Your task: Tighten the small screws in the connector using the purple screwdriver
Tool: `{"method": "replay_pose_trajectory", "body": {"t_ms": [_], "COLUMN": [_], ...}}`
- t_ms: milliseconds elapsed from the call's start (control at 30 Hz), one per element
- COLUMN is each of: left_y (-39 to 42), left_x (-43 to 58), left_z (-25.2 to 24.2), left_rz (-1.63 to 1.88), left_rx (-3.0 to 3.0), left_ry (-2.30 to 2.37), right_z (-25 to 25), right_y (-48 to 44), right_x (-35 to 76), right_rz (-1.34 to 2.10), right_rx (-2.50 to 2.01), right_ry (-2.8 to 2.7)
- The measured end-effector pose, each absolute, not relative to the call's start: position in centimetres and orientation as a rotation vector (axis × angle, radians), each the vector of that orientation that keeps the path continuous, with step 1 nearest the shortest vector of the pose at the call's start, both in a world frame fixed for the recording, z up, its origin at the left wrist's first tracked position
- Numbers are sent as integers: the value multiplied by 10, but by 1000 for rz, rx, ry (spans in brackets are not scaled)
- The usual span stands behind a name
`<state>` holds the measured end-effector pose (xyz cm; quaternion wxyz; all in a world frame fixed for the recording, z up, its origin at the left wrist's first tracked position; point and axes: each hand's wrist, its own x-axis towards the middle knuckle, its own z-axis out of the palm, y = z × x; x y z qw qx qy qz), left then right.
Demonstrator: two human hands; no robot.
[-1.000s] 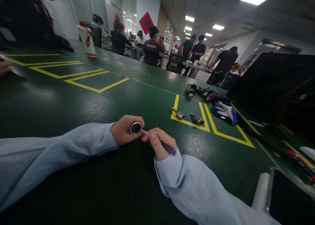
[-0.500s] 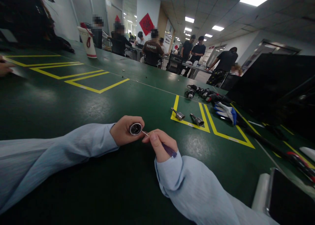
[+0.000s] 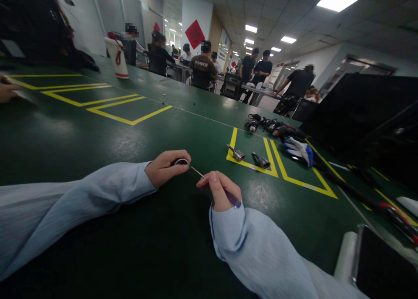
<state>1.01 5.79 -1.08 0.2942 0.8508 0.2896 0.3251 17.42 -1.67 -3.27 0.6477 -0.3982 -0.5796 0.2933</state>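
My left hand (image 3: 165,168) rests on the green table (image 3: 98,137) with its fingers wrapped round a small round metal part (image 3: 180,161). My right hand (image 3: 219,189) pinches a thin screwdriver (image 3: 225,193) with a purple handle. Its metal tip points toward the part and sits just clear of it. Both arms wear light blue sleeves. Two more metal cylinder parts (image 3: 237,153) (image 3: 262,161) lie inside a yellow-taped square to the right.
Blue-white gloves (image 3: 298,148) and dark drill parts (image 3: 266,124) lie beyond the square. A black monitor (image 3: 359,111) stands at right, a phone (image 3: 379,264) at the near right edge. A white cup (image 3: 116,57) stands far left. Another person's hand (image 3: 6,92) rests at the left edge. Several people work behind.
My right hand has drawn the screwdriver back to the right, out of the metal part. My left hand has tilted the part so its open face turns away from view.
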Motion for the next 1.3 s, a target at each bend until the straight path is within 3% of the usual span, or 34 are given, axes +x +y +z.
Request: {"method": "replay_pose_trajectory", "body": {"t_ms": [333, 667, 867, 1000, 1300], "left_y": [126, 172, 147, 132, 131], "left_x": [-23, -64, -1, 60, 153], "left_z": [-19, -21, -25, -22, -32], "left_rz": [953, 905, 700, 807, 833], "left_rx": [2642, 2880, 3025, 3068, 3009], "left_ry": [1176, 1267, 1002, 859, 582], "right_z": [-35, -33, -28, -22, -21], "right_y": [-15, -15, -20, -29, -31], "right_x": [173, 167, 165, 164, 166], "right_rz": [768, 806, 510, 314, 229], "right_rx": [-942, -974, -904, -760, -656], "right_ry": [-1289, -1280, -1484, -1624, -1672]}}
